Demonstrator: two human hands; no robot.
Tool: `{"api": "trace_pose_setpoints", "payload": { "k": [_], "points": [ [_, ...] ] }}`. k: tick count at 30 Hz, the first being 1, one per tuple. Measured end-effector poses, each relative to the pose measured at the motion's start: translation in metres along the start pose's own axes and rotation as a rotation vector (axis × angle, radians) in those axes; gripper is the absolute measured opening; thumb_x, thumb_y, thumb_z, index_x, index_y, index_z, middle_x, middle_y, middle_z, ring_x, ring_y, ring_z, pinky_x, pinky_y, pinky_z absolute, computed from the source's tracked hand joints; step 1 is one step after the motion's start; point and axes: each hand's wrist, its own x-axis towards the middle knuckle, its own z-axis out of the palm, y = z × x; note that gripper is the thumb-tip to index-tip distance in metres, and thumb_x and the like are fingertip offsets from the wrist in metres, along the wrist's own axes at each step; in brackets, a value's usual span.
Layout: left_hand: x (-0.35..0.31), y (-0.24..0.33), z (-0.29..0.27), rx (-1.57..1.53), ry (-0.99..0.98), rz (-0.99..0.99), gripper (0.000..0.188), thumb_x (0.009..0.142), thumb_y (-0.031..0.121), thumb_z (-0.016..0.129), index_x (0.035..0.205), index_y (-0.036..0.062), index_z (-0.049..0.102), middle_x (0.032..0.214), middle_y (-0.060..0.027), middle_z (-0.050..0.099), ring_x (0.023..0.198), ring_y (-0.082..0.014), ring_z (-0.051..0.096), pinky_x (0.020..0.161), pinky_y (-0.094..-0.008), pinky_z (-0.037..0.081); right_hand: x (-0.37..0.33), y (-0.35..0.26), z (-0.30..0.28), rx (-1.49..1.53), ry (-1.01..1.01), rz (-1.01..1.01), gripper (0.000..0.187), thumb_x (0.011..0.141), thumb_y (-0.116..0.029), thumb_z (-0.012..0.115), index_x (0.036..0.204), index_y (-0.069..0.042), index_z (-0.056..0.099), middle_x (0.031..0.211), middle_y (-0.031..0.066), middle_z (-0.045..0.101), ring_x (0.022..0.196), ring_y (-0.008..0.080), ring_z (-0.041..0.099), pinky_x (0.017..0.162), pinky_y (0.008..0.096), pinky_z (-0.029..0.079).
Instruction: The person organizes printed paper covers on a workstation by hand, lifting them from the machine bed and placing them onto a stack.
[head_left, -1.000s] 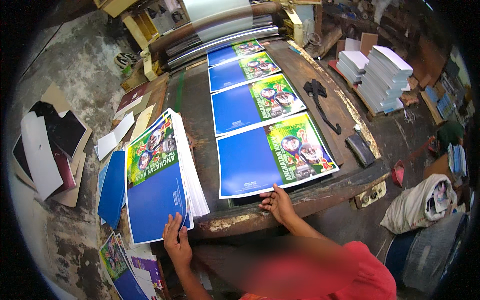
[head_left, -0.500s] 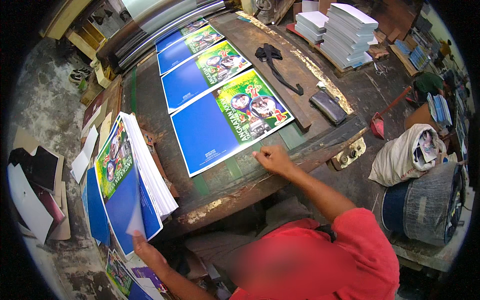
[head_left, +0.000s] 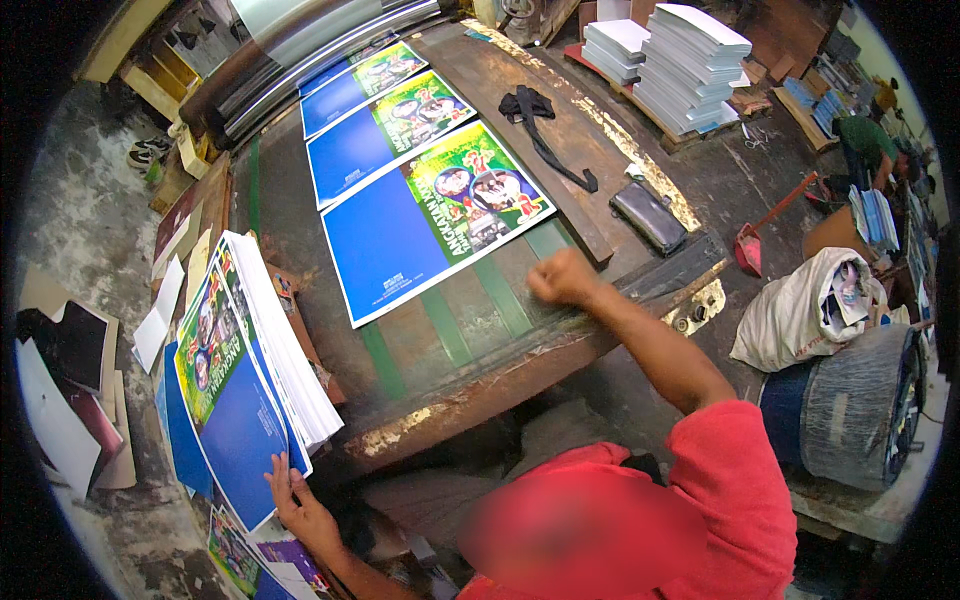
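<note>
At the lower left, my left hand touches the near corner of the top printed cover sheet, its fingers stretched and slightly apart. That blue and green sheet lies over a thick stack of paper, whose white edges show. My right hand is closed in a fist by the table's near edge, with nothing visible in it. Beyond it, a matching cover sheet lies flat on the worn table. More such sheets run in a row from it to a large metal roller.
A black cloth strip and a dark pouch lie along the table's right side. White paper stacks stand at the far right. A white sack and a wrapped roll sit right of me. Loose boards lie at left.
The row of sheets has moved away from me toward the roller. The top sheet's lifted corner has come down, and my left hand's fingers have spread. My right hand remains a fist.
</note>
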Motion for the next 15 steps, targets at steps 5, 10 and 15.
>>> {"api": "trace_pose_setpoints", "payload": {
  "k": [5, 10, 15],
  "points": [
    [-0.002, 0.015, -0.011, -0.113, -0.007, -0.053, 0.031, 0.099, 0.018, 0.050, 0.121, 0.0003, 0.063, 0.130, -0.0173, 0.059, 0.133, -0.0356, 0.043, 0.114, -0.0458, 0.025, 0.006, -0.047, 0.001, 0.201, 0.073, 0.045, 0.034, 0.080, -0.023, 0.062, 0.054, -0.002, 0.055, 0.050, 0.0182, 0.049, 0.041, 0.0292, 0.049, 0.046, 0.0427, 0.041],
    [-0.017, 0.054, -0.023, 0.023, -0.253, 0.185, 0.035, 0.083, 0.004, 0.059, 0.114, 0.0169, 0.070, 0.130, -0.0095, 0.060, 0.135, -0.0365, 0.041, 0.113, -0.0604, 0.010, 0.001, -0.148, 0.019, 0.943, -0.231, 0.402, 0.038, 0.090, -0.037, 0.062, 0.071, -0.004, 0.059, 0.060, 0.0051, 0.056, 0.049, 0.0136, 0.047, 0.047, 0.0322, 0.039],
    [-0.019, 0.075, -0.018, 0.179, -0.374, 0.475, 0.054, 0.068, -0.005, 0.056, 0.115, 0.0194, 0.069, 0.146, -0.0125, 0.045, 0.143, -0.0409, 0.023, 0.114, -0.0633, 0.006, -0.004, -0.193, 0.012, 1.484, -0.579, 0.708, 0.030, 0.093, -0.035, 0.059, 0.095, -0.005, 0.055, 0.066, 0.0052, 0.058, 0.052, 0.0107, 0.053, 0.043, 0.0245, 0.040]
  ]
}}
